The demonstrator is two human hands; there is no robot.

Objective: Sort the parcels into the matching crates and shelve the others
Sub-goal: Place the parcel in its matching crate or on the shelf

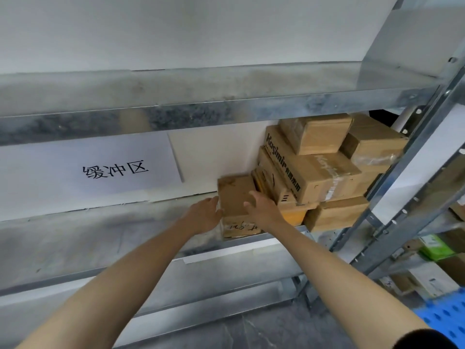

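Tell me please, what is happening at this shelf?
A person is handling a small brown cardboard box on the grey metal shelf. The left hand presses its left side, the right hand rests on its top. The box stands right beside a stack of brown cardboard boxes at the shelf's right end.

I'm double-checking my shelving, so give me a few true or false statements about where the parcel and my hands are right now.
The left hand and right hand both touch the small box. True.
The small box sits atop the stack. False: it stands on the shelf, left of the stack.
A printed sign is on the wall left of the stack. True.
The Kosimir box is the stack's lowest. False: other boxes lie beneath it.
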